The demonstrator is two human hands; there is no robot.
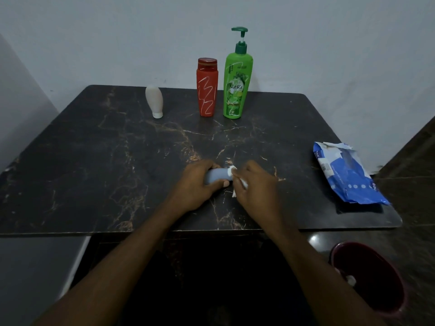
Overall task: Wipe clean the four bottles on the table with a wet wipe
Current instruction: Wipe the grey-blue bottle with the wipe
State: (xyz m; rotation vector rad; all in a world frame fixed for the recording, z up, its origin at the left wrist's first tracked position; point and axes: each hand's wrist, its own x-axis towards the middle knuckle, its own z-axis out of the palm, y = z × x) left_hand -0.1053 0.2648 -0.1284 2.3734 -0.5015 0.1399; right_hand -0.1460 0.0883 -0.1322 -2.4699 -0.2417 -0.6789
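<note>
The left hand [200, 182] is curled around the blue bottle [217, 175], which lies on its side near the middle of the front edge of the table [94, 172]. We cannot tell if it touches the top. The right hand [256, 182] pinches a crumpled wipe [243, 183] against the bottle's cap end. We think the wet bottle may slip from the grip and roll toward the front edge, and the part under the left fingers may be missed if the grip is not changed. The white bottle [154, 101], red bottle [207, 88] and green bottle [236, 88] stand along the back edge, with nothing before them. The wipe pack [348, 175] lies open at the right edge. A red bin [369, 278] stands on the floor below the front right corner.
</note>
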